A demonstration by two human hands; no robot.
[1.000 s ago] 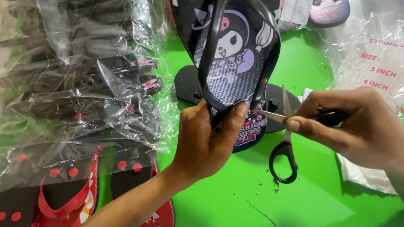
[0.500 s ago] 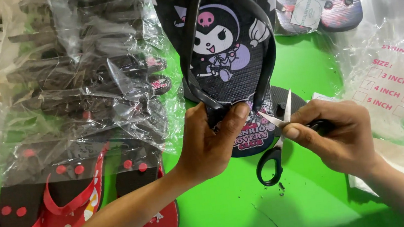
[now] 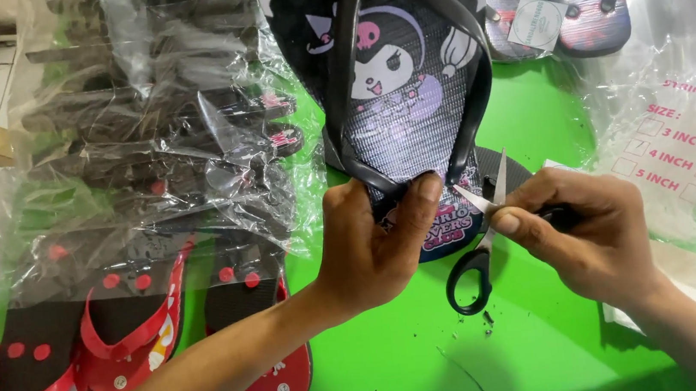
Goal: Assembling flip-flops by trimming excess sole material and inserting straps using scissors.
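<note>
Gripping the heel of a black sandal (image 3: 407, 103), the left hand (image 3: 375, 244) is clamped shut; scissors (image 3: 477, 238) — blades parted — are held closed-fisted by the right hand (image 3: 593, 230), just beside it over the green worktop (image 3: 399, 354).

head cam looks down, close over table (image 3: 553, 346).

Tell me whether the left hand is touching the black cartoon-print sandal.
Touching. The head view shows the left hand pinching the lower end of the black sandal, its thumb pressed flat on the sole's edge with no gap, while the right hand holds scissors beside it.
</note>
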